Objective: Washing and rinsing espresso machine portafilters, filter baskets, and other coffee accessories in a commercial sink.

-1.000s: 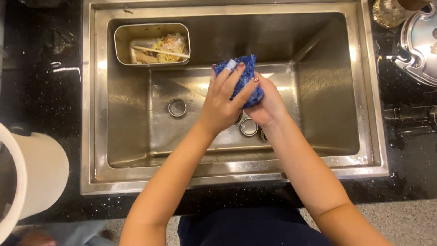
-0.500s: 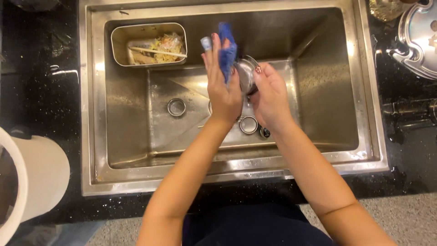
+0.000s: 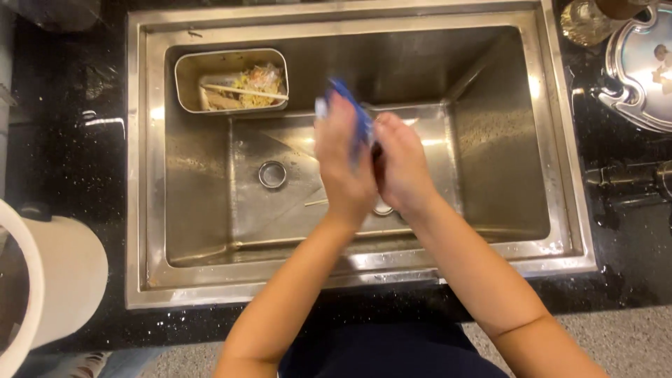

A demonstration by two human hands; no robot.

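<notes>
Both of my hands are pressed together over the middle of a steel sink [image 3: 148, 210]. My left hand [image 3: 343, 164] grips a blue scrubbing sponge [image 3: 354, 110], whose edge sticks up above the fingers. My right hand [image 3: 404, 166] is closed around a small round vessel [image 3: 376, 150]. Only a dark sliver of the vessel shows between my palms. The sponge is pressed against it.
A small steel container [image 3: 185, 77] with food scraps and a thin stick hangs in the sink's back left corner. A drain [image 3: 272, 174] lies in the basin floor. A white bin [image 3: 56, 280] stands left, a shiny metal tray [image 3: 640, 63] back right, tap fittings [image 3: 630, 183] right, on black counter.
My hands turned from lying flat to upright, palms facing. The sponge swung up and now stands on edge, and the round vessel seen half a second ago is nearly hidden.
</notes>
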